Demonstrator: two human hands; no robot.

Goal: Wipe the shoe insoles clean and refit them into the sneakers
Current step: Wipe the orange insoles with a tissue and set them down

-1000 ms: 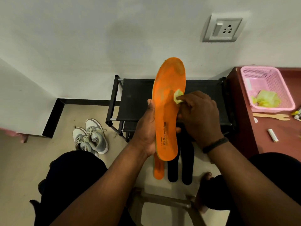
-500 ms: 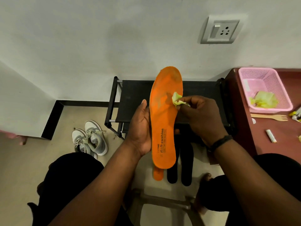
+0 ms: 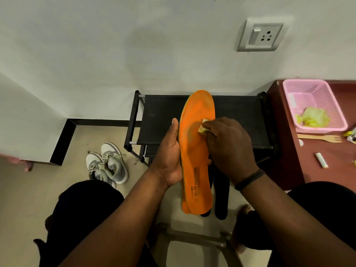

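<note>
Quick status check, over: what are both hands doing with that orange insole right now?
Left hand holds orange insole upright. Right hand pinches yellow wipe, pressed on insole's upper half. Sneakers wait on floor, left. Nothing in the way.

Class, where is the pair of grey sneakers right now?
The grey sneakers sit on the floor at lower left, beside the black shoe rack.
</note>
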